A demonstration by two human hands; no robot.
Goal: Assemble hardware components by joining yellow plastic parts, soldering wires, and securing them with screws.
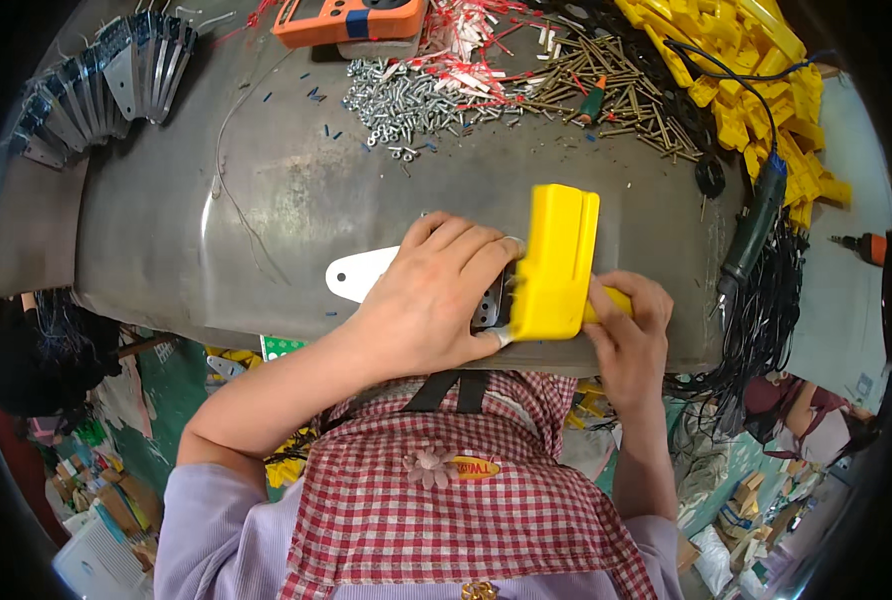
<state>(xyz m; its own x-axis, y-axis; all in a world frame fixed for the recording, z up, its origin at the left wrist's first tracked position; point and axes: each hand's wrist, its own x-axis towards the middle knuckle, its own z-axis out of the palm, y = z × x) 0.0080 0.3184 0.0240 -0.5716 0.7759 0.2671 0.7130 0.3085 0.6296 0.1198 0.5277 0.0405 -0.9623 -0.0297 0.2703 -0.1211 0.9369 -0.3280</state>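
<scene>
My left hand is closed over a pale metal plate near the front edge of the bench. The plate's rounded end, with one hole, sticks out to the left. Beyond my fingertips shows a dark part with small holes, mostly covered by the hand. In my right hand is a yellow plastic housing, gripped by its narrow stem. Its long body stands at the right end of the plate, close to my left fingertips. Whether housing and plate touch is hidden.
Piles of silver screws and long brass screws lie at the back, beside an orange meter. Metal plates stand at far left. Yellow housings, a dark corded tool and black cables are at right.
</scene>
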